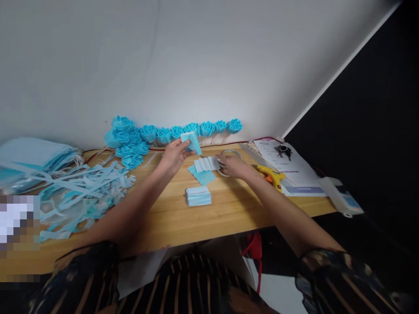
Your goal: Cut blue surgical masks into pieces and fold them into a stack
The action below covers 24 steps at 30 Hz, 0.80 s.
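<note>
My left hand point(175, 153) is raised above the table, its fingers closed on a folded light-blue piece of mask fabric point(191, 142). Lower and to the right, my right hand point(235, 167) curls over what looks like metal scissors point(231, 152). Large loop handles show on either side of the fingers, which hide the middle. A pale pleated fabric piece point(206, 164) lies against those fingertips, overlapping flat blue pieces point(203, 176). Closer to me sits a neat stack of cut light-blue pieces point(198, 196).
Blue fabric flowers point(176, 131) line the wall, heaped at the left. Cut strips point(94, 192) and a pile of masks point(36, 157) cover the left side. At right are a yellow glue gun point(275, 175), keys point(283, 151), a printed sheet point(294, 174) and a power strip point(342, 196).
</note>
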Tool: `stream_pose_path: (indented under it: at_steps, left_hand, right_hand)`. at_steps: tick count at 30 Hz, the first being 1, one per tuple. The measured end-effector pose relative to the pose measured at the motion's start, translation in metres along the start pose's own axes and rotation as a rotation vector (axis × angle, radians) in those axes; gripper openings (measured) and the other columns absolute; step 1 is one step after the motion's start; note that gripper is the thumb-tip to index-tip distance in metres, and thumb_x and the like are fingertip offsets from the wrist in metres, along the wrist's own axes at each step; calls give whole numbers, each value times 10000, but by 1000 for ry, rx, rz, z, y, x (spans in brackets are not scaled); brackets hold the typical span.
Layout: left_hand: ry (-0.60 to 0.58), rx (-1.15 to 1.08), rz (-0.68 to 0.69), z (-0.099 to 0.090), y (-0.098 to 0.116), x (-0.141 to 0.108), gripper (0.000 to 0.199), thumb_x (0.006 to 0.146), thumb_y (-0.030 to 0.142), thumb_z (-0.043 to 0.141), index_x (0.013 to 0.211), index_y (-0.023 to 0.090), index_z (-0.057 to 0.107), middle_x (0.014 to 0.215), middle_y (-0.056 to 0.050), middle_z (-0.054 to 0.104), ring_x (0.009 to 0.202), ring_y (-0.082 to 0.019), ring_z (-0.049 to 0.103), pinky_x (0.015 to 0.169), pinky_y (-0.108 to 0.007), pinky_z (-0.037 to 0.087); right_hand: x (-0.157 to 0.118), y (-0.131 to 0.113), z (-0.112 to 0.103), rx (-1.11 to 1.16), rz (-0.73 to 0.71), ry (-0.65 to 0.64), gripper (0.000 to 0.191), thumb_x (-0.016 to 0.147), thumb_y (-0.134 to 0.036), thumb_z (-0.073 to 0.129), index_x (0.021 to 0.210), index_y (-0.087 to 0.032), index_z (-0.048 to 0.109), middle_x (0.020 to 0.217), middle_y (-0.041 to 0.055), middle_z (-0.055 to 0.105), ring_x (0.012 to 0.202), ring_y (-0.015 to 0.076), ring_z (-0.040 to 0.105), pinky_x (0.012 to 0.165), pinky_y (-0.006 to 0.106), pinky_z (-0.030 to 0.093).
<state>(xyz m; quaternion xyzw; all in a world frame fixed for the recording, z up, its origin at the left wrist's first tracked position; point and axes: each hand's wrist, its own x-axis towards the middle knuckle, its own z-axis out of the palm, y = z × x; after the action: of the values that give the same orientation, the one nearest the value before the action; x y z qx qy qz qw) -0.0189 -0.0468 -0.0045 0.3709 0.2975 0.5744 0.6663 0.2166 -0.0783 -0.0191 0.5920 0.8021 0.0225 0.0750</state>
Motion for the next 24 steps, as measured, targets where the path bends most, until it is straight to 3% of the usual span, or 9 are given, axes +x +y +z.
stream_pose_path:
  at_steps: [3, 6, 8, 10, 13, 16, 20, 24]
  left_hand:
    - [-25, -56, 3, 0, 6, 0, 134, 799, 136, 770, 850, 131, 645, 740, 10, 701, 627, -76, 658, 749, -222, 595]
    - [37, -140, -15, -2, 12, 2, 117, 833, 87, 721, 808, 135, 618, 690, 24, 683, 590, -60, 637, 686, -186, 584]
    - [109, -206, -30, -3, 17, 5, 151, 864, 53, 667, 766, 142, 594, 665, 28, 675, 580, -58, 631, 628, -168, 565]
    - [168, -250, -47, -5, 22, 7, 190, 881, 39, 635, 738, 151, 581, 653, 29, 672, 579, -61, 630, 578, -159, 538]
    - [230, -262, -87, -6, 27, 12, 218, 880, 37, 641, 711, 161, 581, 612, 39, 642, 545, -65, 600, 546, -166, 511]
    - [285, -256, -108, -7, 31, 14, 229, 885, 40, 648, 701, 159, 581, 587, 43, 614, 533, -63, 589, 536, -160, 493]
    - [259, -216, -98, -11, 34, 16, 190, 925, 60, 591, 757, 142, 626, 697, -15, 694, 637, -87, 663, 528, -148, 486]
    - [198, -184, -73, -18, 33, 18, 216, 959, 74, 517, 800, 132, 651, 760, -55, 732, 723, -117, 710, 531, -148, 501]
  right_hand:
    - [-7, 14, -13, -62, 48, 3, 546, 908, -185, 531, 1450, -127, 501, 1188, 220, 713, 1066, 325, 689, 813, 343, 467]
    - [-19, 36, -29, -51, 108, 3, 563, 872, -226, 622, 1418, -112, 541, 1152, 232, 722, 1053, 359, 686, 833, 381, 483]
    - [-27, 47, -35, 141, 105, 92, 593, 845, -312, 685, 1394, -125, 563, 1195, 220, 708, 1074, 357, 674, 859, 398, 497]
    - [-35, 48, -35, 561, 20, 168, 599, 872, -464, 651, 1390, -178, 557, 1199, 163, 709, 1047, 308, 681, 852, 387, 524]
    - [-42, 27, -29, 1304, -131, 194, 690, 903, -724, 469, 1365, -218, 547, 1109, 128, 709, 924, 251, 699, 778, 379, 560]
    - [-42, -13, -26, 1670, -251, 24, 710, 801, -787, 583, 1237, -227, 623, 964, 95, 706, 735, 203, 670, 663, 348, 553]
    - [-33, -56, -25, 1825, -273, -103, 645, 797, -738, 641, 1172, -214, 651, 804, 32, 657, 552, 140, 588, 505, 282, 494]
    - [-22, -71, -18, 1868, -310, -134, 604, 802, -702, 674, 1149, -207, 656, 780, 19, 643, 515, 124, 576, 447, 255, 468]
